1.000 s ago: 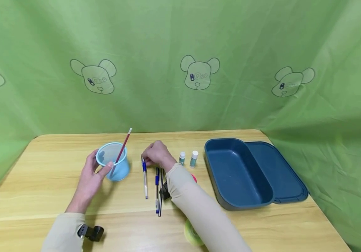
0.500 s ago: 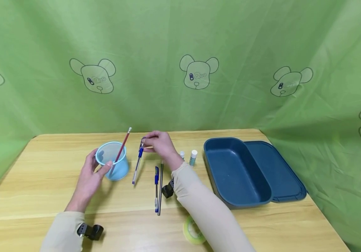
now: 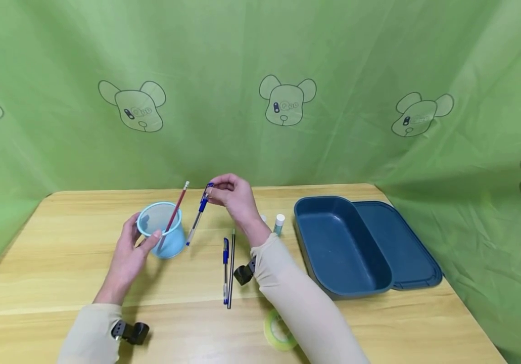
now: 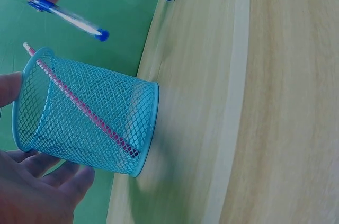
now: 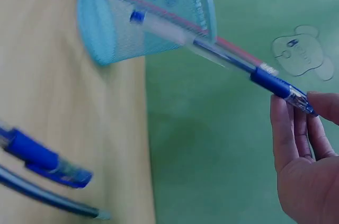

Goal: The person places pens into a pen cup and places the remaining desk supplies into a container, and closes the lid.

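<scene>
In the head view my left hand [image 3: 127, 255] holds a light blue mesh pen cup [image 3: 172, 244], thumb at the rim and fingers around its side. The cup stands upright on the table. A red pencil [image 3: 176, 209] with a white eraser end leans inside it. My right hand [image 3: 238, 201] pinches a clear ballpoint pen with blue parts [image 3: 203, 205] near its upper end. That pen hangs tilted in the air just right of the cup, its lower end close to the cup's side. Below lie another blue pen [image 3: 226, 253] and a thin dark striped pencil [image 3: 231, 283], side by side.
A dark blue box [image 3: 317, 273] stands open at the right, with its lid [image 3: 403, 242] beside it. A white-capped small tube [image 3: 279, 223] stands behind my right forearm, a second one mostly hidden. A yellow-green tape roll [image 3: 273, 331] lies near the front.
My right hand has lifted the ballpoint pen off the table, raising it up and away beside the cup. My left hand keeps its hold on the pen cup.
</scene>
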The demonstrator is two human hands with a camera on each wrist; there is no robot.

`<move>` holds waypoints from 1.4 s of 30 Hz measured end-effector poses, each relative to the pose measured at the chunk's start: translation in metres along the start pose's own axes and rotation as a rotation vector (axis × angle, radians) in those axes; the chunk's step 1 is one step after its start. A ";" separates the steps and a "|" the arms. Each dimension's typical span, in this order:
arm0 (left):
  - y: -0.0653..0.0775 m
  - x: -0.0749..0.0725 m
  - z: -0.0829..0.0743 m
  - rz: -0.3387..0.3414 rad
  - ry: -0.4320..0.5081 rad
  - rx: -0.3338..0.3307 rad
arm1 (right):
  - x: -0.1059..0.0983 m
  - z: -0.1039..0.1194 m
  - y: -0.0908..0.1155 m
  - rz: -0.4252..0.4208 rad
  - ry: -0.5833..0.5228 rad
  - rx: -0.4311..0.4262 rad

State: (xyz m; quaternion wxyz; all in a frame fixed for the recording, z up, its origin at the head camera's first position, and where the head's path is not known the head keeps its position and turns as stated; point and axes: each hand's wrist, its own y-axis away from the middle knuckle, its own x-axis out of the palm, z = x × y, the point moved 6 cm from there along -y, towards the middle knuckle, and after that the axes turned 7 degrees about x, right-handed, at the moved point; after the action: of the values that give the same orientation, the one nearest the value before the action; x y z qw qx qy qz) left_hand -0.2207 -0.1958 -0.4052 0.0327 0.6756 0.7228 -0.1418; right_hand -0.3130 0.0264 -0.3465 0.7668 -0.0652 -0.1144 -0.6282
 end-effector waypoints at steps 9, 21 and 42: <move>0.001 0.000 0.000 -0.009 0.007 0.013 | 0.006 0.029 0.015 0.034 -0.031 -0.103; 0.000 0.001 0.000 -0.018 0.008 0.008 | 0.012 0.053 0.028 0.080 -0.122 -0.273; 0.001 0.002 0.000 0.008 0.003 0.008 | 0.039 0.035 0.023 0.057 -0.068 -0.223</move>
State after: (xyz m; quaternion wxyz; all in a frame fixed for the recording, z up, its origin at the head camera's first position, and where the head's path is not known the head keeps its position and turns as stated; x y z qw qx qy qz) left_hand -0.2201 -0.1937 -0.4059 0.0295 0.6789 0.7195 -0.1434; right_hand -0.2861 0.0023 -0.3016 0.7680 -0.1746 -0.0677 -0.6125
